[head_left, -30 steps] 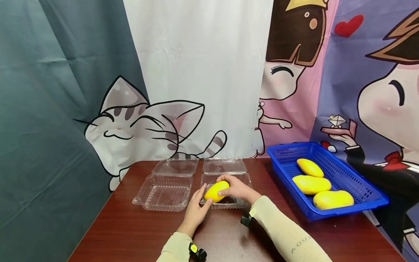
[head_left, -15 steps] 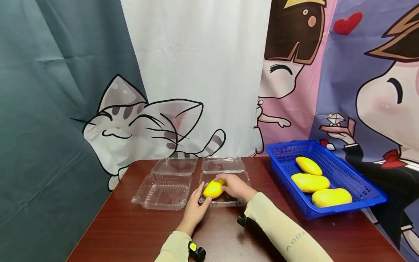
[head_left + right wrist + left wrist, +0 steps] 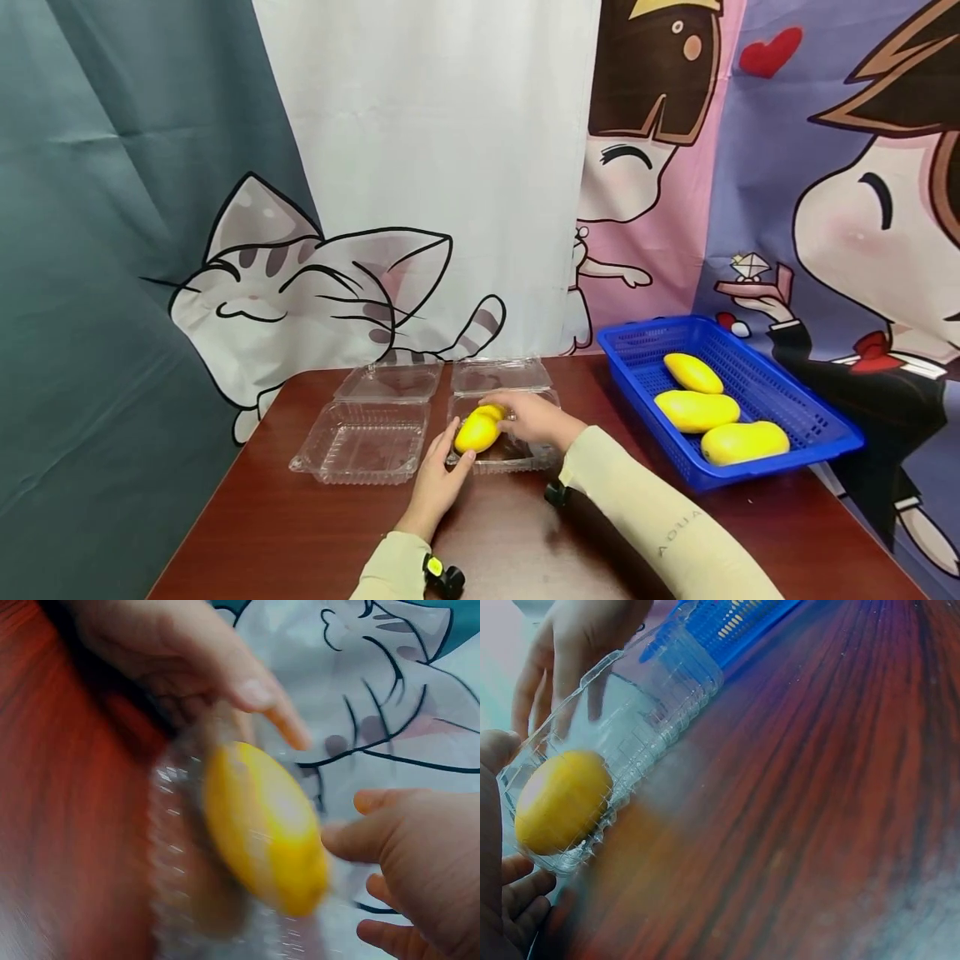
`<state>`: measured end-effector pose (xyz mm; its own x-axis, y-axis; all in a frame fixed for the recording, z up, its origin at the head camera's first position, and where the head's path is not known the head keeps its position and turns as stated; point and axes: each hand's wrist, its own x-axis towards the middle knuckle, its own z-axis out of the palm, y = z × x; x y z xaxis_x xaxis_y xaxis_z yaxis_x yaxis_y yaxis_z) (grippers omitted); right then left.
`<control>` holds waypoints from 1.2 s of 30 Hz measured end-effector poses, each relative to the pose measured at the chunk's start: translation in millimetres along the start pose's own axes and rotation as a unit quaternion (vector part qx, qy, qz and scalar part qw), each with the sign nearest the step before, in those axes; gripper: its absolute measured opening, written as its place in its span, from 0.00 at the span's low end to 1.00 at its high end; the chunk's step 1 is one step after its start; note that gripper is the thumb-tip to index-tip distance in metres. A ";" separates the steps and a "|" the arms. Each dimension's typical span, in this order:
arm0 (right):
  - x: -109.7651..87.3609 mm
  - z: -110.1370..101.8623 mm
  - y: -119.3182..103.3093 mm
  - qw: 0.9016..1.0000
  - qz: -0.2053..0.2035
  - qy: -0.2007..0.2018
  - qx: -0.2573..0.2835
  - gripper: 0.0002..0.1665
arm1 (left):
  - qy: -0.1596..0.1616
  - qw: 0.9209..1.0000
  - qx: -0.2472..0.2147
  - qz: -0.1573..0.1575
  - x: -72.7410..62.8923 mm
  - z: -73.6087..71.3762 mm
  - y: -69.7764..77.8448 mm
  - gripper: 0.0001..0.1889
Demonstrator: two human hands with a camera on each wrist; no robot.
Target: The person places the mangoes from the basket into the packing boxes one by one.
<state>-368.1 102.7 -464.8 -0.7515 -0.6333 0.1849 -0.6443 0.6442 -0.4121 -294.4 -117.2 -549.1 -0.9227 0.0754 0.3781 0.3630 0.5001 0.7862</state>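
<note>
A yellow mango lies in the left part of the right-hand clear plastic clamshell box, whose lid is folded back. At the box's near left corner is my left hand, thumb and fingers spread beside the mango. My right hand hovers over the box, just right of the mango. In the right wrist view, the right thumb is at the edge of the mango and the other fingers are loosely extended. The left wrist view shows the mango through the box wall, with right-hand fingers pointing down behind it.
A second clear clamshell box stands unfolded on the left. On the right a blue plastic basket holds 3 mangoes. All stand on a reddish-brown wooden table, before a cartoon-printed curtain.
The mango has gone down and slightly left into the box. The right hand, which gripped it before, has loosened around it. The left hand has stayed beside the box. The head view has shifted slightly.
</note>
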 end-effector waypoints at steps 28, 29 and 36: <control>-106.6 -166.4 99.6 0.987 0.149 0.051 -0.022 0.21 | 0.000 1.000 0.003 0.002 0.0 -0.4 1.9 0.30; -111.1 -167.1 104.1 0.986 0.155 0.050 -0.020 0.20 | 0.000 1.000 0.002 0.004 -0.1 -0.3 1.7 0.30; -137.8 -164.0 129.7 0.983 0.182 -0.013 0.005 0.25 | 0.001 1.000 -0.001 0.005 0.2 0.9 1.4 0.30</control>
<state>-371.3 343.9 -397.4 -0.9279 -0.3727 0.0003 -0.3320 0.8263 -0.4550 -294.1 -115.7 -548.4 -0.9187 0.0779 0.3872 0.3724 0.4971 0.7837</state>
